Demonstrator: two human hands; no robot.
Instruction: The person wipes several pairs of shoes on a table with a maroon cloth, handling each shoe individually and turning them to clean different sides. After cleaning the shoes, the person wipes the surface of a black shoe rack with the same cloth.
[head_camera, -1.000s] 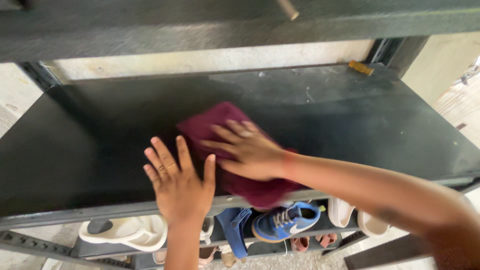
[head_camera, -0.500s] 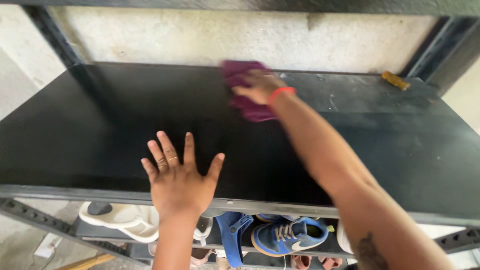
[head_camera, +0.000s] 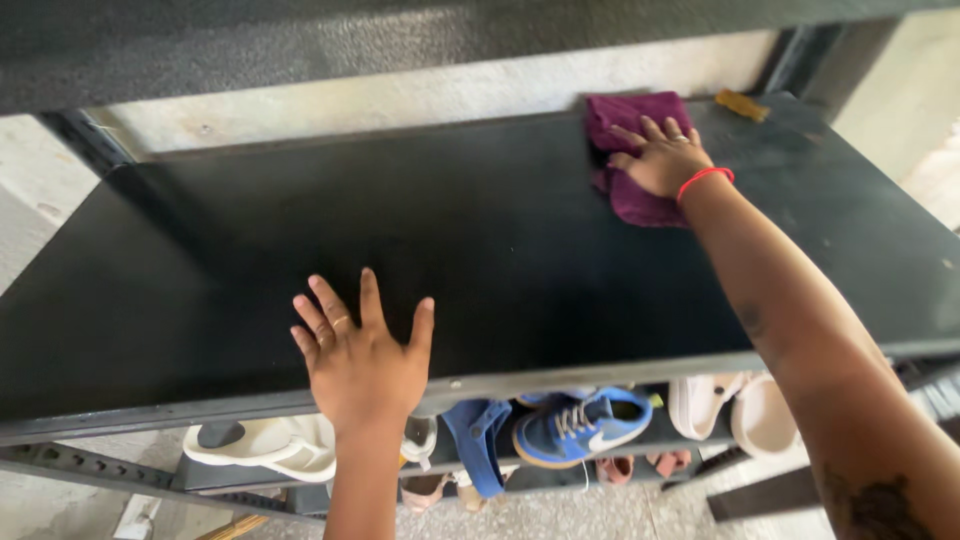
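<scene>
Her right hand (head_camera: 662, 158) lies flat, fingers spread, pressing a maroon cloth (head_camera: 630, 150) onto the black shelf (head_camera: 520, 240) near its back right corner; the cloth bunches under and beyond the palm, toward the back edge. A small yellowish scrap (head_camera: 742, 104) sits just right of it by the corner. The left hand (head_camera: 362, 358) is splayed open and empty, braced on the front edge, well apart from the cloth. Shoes (head_camera: 580, 425) line the shelf below.

Lower shelf clutter, small piece at back.
Blue sneaker (head_camera: 585, 425), white clog (head_camera: 262, 445), pale shoes (head_camera: 740, 408) below; small brown piece (head_camera: 741, 105) at far right corner.
</scene>
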